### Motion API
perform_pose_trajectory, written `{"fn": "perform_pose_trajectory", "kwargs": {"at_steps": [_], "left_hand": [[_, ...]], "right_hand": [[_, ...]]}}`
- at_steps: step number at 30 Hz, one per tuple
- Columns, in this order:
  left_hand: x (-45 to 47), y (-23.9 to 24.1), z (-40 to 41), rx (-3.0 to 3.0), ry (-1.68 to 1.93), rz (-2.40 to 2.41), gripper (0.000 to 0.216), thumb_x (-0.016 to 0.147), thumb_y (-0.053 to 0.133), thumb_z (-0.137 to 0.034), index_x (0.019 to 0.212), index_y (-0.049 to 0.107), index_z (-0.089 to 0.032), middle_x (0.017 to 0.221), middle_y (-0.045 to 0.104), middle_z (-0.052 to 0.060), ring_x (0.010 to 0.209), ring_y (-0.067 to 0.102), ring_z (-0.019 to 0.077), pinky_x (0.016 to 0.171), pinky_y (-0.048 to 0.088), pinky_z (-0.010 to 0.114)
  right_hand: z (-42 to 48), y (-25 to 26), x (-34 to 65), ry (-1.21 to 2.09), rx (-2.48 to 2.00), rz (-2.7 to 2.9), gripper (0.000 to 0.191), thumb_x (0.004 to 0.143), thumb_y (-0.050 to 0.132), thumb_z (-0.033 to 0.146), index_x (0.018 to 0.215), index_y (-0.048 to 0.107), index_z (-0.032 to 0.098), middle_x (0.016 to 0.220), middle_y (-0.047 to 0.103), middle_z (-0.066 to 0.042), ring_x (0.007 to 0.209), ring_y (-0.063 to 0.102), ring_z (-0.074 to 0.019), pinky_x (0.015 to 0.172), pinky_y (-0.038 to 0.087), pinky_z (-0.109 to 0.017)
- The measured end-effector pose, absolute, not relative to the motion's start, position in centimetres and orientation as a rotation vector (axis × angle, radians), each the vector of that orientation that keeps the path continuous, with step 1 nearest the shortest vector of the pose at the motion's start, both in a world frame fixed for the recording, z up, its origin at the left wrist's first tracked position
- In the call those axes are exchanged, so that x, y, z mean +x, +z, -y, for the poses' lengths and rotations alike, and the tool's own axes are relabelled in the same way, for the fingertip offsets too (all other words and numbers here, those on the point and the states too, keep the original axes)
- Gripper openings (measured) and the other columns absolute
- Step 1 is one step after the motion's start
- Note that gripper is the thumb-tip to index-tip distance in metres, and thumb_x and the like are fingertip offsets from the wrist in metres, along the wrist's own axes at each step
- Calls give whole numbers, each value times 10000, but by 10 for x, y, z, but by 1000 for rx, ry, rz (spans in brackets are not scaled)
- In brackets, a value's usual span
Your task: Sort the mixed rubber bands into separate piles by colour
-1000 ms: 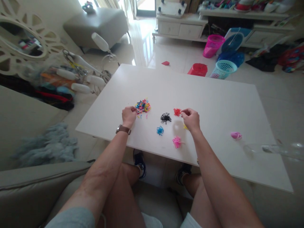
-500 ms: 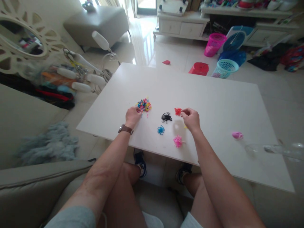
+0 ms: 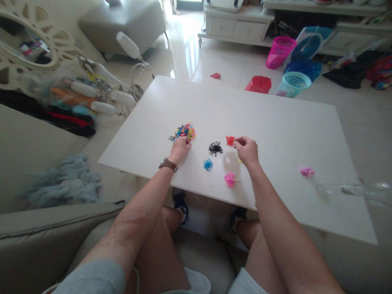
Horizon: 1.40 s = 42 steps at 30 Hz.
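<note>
A mixed heap of small colourful rubber bands [image 3: 185, 130] lies left of the middle of the white table [image 3: 275, 134]. My left hand [image 3: 180, 149], with a brown-strapped watch on the wrist, is at the heap's near edge, fingers closed; a pink speck shows by the fingertips. My right hand [image 3: 247, 151] is pinched beside the small pile of red bands [image 3: 230, 141]; whatever it holds is hidden. Between my hands lie piles of black bands [image 3: 215, 148], blue bands [image 3: 208, 164] and pink bands [image 3: 229, 179]. A bit of yellow [image 3: 240, 161] shows beside my right wrist.
On the table's right are a pink-purple object [image 3: 306, 172] and a clear, bottle-like object [image 3: 352, 190] on its side. Beyond the table stand a red stool or bin [image 3: 259, 84], a light blue basket [image 3: 293, 84] and a pink basket [image 3: 279, 52]. White lamp shades [image 3: 128, 45] rise near the left edge.
My left hand has moved a little right along the heap's near edge, uncovering bands on its left side. My right hand stays by the red pile. The view has shifted slightly.
</note>
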State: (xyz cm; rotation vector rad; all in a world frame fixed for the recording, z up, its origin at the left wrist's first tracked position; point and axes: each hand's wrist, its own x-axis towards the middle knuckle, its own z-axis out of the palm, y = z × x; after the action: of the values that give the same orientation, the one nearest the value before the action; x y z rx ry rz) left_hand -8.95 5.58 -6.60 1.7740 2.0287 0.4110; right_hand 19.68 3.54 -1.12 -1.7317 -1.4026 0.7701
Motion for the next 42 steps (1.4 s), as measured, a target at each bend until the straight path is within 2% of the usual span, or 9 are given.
{"fn": "perform_pose_trajectory", "kwargs": {"at_steps": [3,6,10,16,21,27,33,37,42], "left_hand": [[-82,-65,-53,1825,436,-1999,137,817,579,-117,864,697,-172,933,739,115,909,671,245,852,495,340],[-79,-63,-48,1827,490,-1979,255,801,532,-47,967,666,-187,919,735,92,887,665,231,829,485,331],[-76,-59,-45,1815,487,-1963,326,792,552,-43,1067,621,-204,953,722,101,976,640,258,875,471,355],[-73,-58,-49,1772,542,-1919,295,759,607,-42,998,568,-211,886,693,86,1049,608,285,910,448,398],[-66,-49,-50,1364,759,-1413,239,797,665,-172,959,493,-209,804,683,4,758,642,155,734,472,291],[-48,-39,-39,1152,747,-945,381,752,790,-291,981,498,-203,794,700,-3,770,670,134,767,500,288],[-41,-35,-33,1131,668,-821,464,714,842,-346,1008,514,-199,799,711,4,775,686,150,793,506,311],[-41,-36,-33,1220,679,-890,398,736,813,-340,999,555,-191,823,727,29,792,690,164,787,517,319],[-40,-45,-30,1660,623,-1088,135,777,695,-228,894,660,-171,849,728,42,820,676,168,796,521,312]], "right_hand": [[-36,-12,195,766,-1720,1410,113,745,617,241,759,711,181,729,726,-39,697,660,-190,724,491,-314],[-35,-12,195,769,-1714,1416,114,741,615,243,757,710,182,725,726,-37,701,663,-192,726,492,-314],[-35,-11,194,767,-1712,1438,119,739,606,240,750,711,185,712,723,-29,697,658,-188,728,491,-311],[-35,-12,193,797,-1700,1458,130,748,600,241,760,716,185,712,719,-24,705,664,-188,739,498,-316],[-33,-11,187,865,-1636,1505,118,746,631,248,779,721,179,735,725,-31,709,664,-184,745,515,-322],[-22,-11,167,1209,-1315,1671,286,770,719,338,1012,748,189,850,763,-50,749,693,-175,727,545,-299],[-18,-9,159,1247,-1272,1779,147,779,707,314,816,767,185,789,768,-51,753,707,-190,731,535,-303],[-22,-4,167,1241,-1299,1771,121,744,702,284,791,747,182,759,750,-37,731,687,-183,703,520,-296],[-27,-3,182,1207,-1420,1736,128,706,707,269,793,712,175,716,715,-23,684,662,-174,658,505,-288]]}}
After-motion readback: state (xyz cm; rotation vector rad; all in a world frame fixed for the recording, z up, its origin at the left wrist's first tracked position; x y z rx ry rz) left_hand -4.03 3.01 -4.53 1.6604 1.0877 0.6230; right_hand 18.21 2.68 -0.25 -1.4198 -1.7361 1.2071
